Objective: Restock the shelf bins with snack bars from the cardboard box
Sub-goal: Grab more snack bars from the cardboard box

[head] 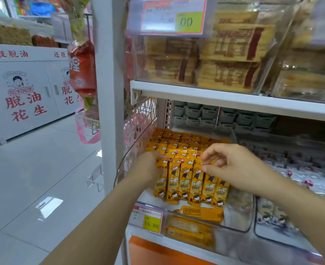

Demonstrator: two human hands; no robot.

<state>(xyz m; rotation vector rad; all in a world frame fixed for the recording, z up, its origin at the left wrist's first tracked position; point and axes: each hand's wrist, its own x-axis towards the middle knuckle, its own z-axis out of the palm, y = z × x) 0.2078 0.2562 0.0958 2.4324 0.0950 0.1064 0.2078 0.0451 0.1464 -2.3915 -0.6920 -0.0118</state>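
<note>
A clear plastic shelf bin [240,222] on the lower shelf holds several orange-yellow snack bars [184,180] standing in rows. My left hand [150,167] reaches in at the bin's left side and grips the leftmost bars of the front row. My right hand [232,165] hovers over the right end of that row, fingers curled, fingertips at the tops of the bars; whether it pinches one is unclear. A few bars [202,213] lie flat at the bin's front. The cardboard box is out of view.
A neighbouring clear bin [284,226] to the right holds paler bars. The upper shelf [234,98] carries bins of brown-and-yellow packets. A price tag [148,219] reads 15.80. A white shelf post [110,92] stands left, with tiled floor beyond.
</note>
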